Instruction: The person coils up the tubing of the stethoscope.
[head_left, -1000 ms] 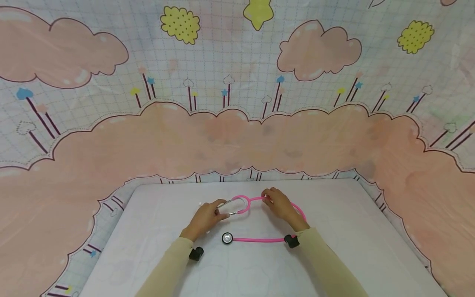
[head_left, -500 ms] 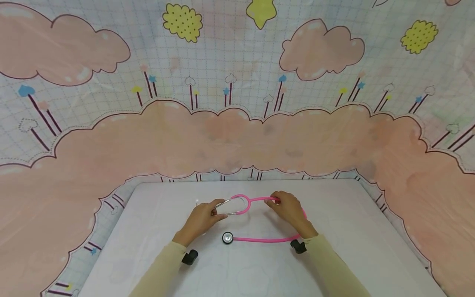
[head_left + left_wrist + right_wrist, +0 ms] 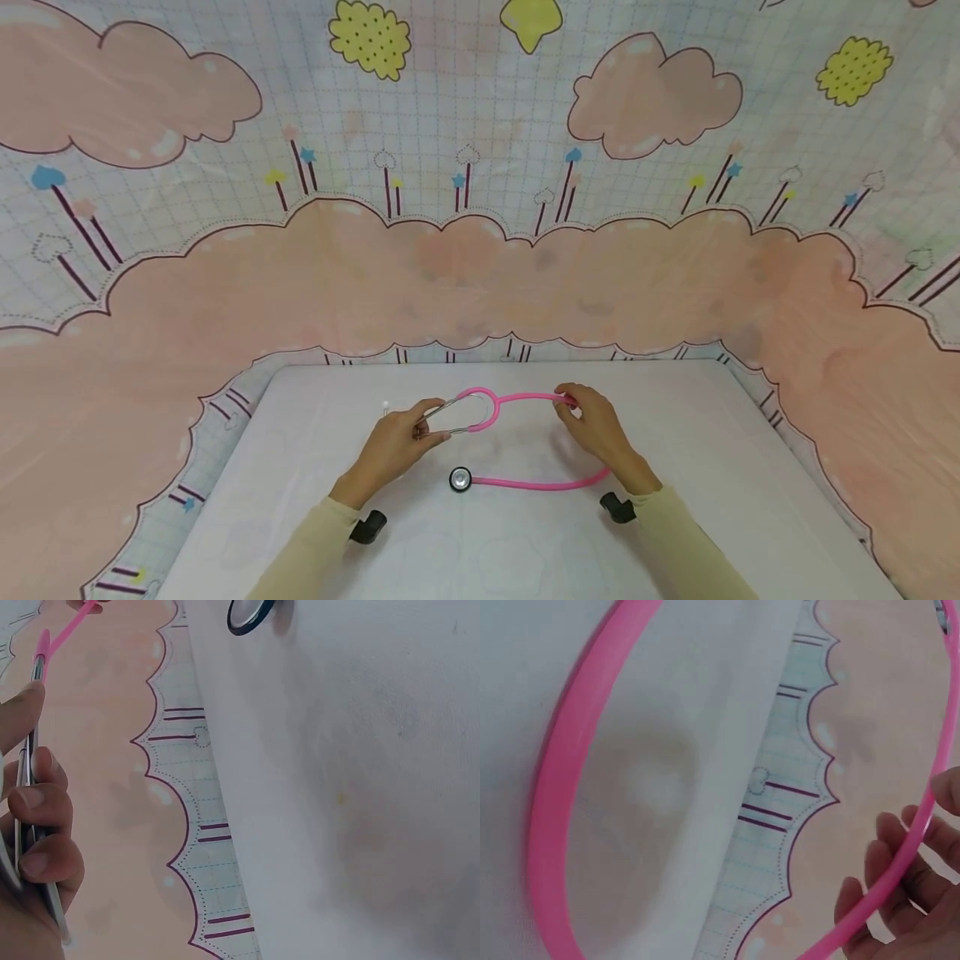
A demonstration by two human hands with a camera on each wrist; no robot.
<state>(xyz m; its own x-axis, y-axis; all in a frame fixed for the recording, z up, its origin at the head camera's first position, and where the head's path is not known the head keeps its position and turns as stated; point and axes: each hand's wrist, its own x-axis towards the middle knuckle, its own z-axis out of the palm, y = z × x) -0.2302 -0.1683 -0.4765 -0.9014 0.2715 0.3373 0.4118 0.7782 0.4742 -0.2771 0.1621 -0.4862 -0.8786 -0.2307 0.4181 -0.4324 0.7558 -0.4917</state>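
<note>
A stethoscope with pink tubing point(image 3: 531, 485) and metal ear tubes point(image 3: 25, 772) is spread over the white table in the head view. My left hand point(image 3: 393, 437) grips the ear tubes, with fingers curled round them in the left wrist view. Further right, my right hand point(image 3: 596, 421) pinches the pink tube between thumb and fingers, as the right wrist view shows. The round chest piece point(image 3: 461, 479) lies on the table nearer to me, its tube curving right until my right wrist hides it. One white ear tip point(image 3: 386, 407) shows behind my left hand.
The white table point(image 3: 510, 550) ends at a back edge below a cloth backdrop point(image 3: 480, 283) printed with clouds and stars. A black wrist camera point(image 3: 367, 527) sits at the left wrist and another black camera point(image 3: 618, 507) at the right.
Both hands have moved apart, the left drawing the ear tubes leftward. The right hand has slid rightward along the tube. The chest piece has stayed nearly in place.
</note>
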